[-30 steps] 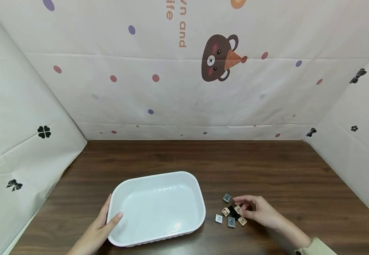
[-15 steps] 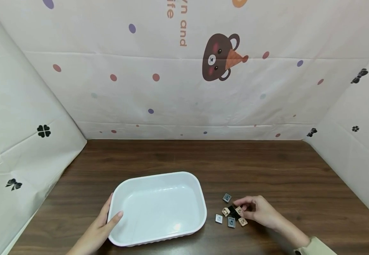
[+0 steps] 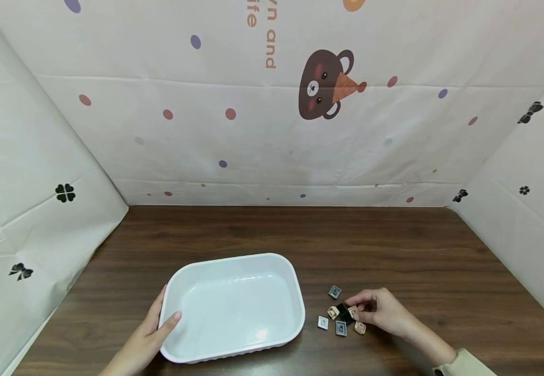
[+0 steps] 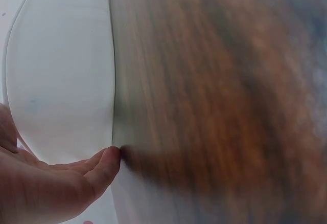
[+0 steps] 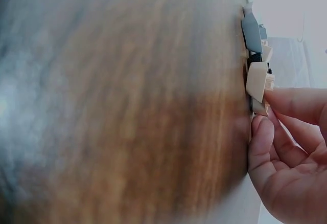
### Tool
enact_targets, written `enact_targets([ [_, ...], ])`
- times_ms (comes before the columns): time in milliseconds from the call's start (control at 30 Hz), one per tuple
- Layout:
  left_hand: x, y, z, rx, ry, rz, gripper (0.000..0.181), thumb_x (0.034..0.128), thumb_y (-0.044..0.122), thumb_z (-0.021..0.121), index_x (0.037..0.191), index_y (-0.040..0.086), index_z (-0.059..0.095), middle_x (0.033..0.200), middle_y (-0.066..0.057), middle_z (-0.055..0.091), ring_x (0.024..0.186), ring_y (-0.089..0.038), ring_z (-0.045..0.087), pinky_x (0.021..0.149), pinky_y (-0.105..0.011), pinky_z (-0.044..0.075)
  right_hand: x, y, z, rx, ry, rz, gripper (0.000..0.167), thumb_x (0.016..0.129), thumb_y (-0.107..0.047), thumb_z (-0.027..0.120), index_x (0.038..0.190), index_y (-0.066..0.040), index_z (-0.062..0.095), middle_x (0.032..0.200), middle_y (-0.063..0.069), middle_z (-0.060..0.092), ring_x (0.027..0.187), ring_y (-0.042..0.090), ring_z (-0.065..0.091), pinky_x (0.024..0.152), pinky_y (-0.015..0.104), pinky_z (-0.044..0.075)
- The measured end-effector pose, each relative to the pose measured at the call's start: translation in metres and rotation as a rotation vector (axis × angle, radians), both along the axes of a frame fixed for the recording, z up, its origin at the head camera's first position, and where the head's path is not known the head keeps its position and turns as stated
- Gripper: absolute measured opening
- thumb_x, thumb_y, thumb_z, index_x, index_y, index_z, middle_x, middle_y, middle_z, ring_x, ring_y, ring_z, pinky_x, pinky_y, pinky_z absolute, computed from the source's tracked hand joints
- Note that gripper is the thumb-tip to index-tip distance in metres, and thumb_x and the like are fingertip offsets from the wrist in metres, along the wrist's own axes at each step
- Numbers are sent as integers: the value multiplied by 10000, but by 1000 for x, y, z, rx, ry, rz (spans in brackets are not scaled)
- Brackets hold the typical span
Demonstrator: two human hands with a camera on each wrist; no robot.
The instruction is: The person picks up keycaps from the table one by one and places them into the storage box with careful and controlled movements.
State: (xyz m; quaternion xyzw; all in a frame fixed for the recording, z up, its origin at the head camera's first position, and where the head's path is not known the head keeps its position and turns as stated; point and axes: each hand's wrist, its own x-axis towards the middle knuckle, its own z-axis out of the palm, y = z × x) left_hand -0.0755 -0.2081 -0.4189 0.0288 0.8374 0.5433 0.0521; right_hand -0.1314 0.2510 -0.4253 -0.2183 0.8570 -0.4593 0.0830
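My left hand (image 3: pixel 142 337) grips the left end of a white plastic tray (image 3: pixel 234 351), thumb over the rim and fingers along its outer wall. At the right, my right hand (image 3: pixel 389 313) pinches a beige keycap (image 3: pixel 353 312) between thumb and fingers, low over a small cluster of keycaps. Beside it lie another beige keycap (image 3: pixel 360 328), black keycaps (image 3: pixel 342 309), a third beige one (image 3: pixel 333 312), two grey-blue ones (image 3: pixel 341 328) and a white one (image 3: pixel 323 322). In the right wrist view, the fingers partly hide the pinched keycap behind a beige keycap (image 5: pixel 256 81).
The dark wooden table (image 3: pixel 281 230) spans the space, bordered by white patterned cloth (image 3: pixel 159 146) at the back and both sides. The keycaps lie just right of the tray's right wall.
My right hand stays nearly in place, while the pinched beige keycap shifts slightly right and toward me. The beige keycap below it slides slightly right. The left hand and tray hold almost still.
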Motion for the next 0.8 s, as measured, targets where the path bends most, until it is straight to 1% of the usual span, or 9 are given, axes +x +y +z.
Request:
enact_targets([
  [100, 0, 0, 0, 5, -2, -2, 682, 960, 152, 449, 1445, -9, -2, 1460, -305, 57, 1266, -459, 164, 780, -316, 460, 0, 0, 0, 1, 3, -3, 201, 742, -29, 709, 923, 53, 680, 757, -69, 601, 698, -3, 509, 598, 210, 423],
  [200, 1, 0, 1, 14, -14, 3, 684, 962, 158, 445, 1443, -11, -10, 1458, -309, 48, 1261, -468, 173, 780, -357, 471, 0, -1, 1, -12, -2, -1, 200, 746, -21, 703, 922, 69, 675, 746, -72, 597, 689, -3, 513, 586, 209, 428],
  [267, 1, 1, 1, 19, -25, 4, 687, 964, 163, 442, 1441, -15, -19, 1456, -314, 37, 1258, -475, 175, 781, -395, 476, -1, -1, 1, -23, -20, -3, 203, 750, -12, 697, 928, 81, 670, 744, -59, 599, 678, -3, 518, 574, 205, 434],
  [400, 1, 1, 2, 23, -37, 8, 685, 969, 170, 433, 1438, -23, -28, 1455, -315, 27, 1251, -480, 189, 777, -413, 478, 0, -1, 5, -32, -69, -11, 216, 767, -11, 686, 953, 94, 659, 766, -38, 609, 675, -1, 529, 574, 200, 441],
  [533, 2, 2, 2, 49, -48, 9, 681, 976, 178, 416, 1436, -21, -45, 1453, -321, 2, 1243, -503, 184, 768, -459, 483, 1, -3, 12, -45, -92, -15, 243, 780, -46, 690, 974, 95, 653, 813, -28, 629, 698, 2, 533, 597, 201, 454],
  [600, 2, 2, 1, 38, -39, 14, 669, 980, 181, 405, 1436, -24, -40, 1450, -326, 7, 1245, -505, 177, 781, -471, 475, 1, -4, 17, -63, -94, -12, 260, 785, -59, 690, 983, 105, 646, 827, -8, 635, 706, 5, 535, 605, 204, 463],
  [667, 2, 2, 1, 13, -16, 14, 651, 984, 175, 393, 1432, -36, -30, 1444, -336, 25, 1244, -503, 184, 794, -469, 465, 1, -6, 22, -80, -102, -8, 277, 793, -68, 687, 995, 114, 637, 836, 10, 635, 713, 7, 536, 612, 207, 471],
  [733, 2, 3, 0, -13, 17, 16, 630, 986, 159, 384, 1426, -56, -11, 1434, -349, 51, 1236, -502, 200, 801, -462, 456, 0, -9, 26, -88, -106, -8, 290, 796, -81, 688, 1004, 114, 635, 839, 10, 630, 721, 9, 538, 625, 208, 472],
  [800, 2, 3, -1, -34, 30, 20, 617, 989, 157, 378, 1425, -58, -1, 1433, -346, 72, 1230, -490, 222, 799, -432, 456, 0, -12, 30, -89, -111, -9, 298, 796, -96, 692, 1007, 107, 636, 848, 13, 629, 729, 13, 541, 638, 209, 474],
])
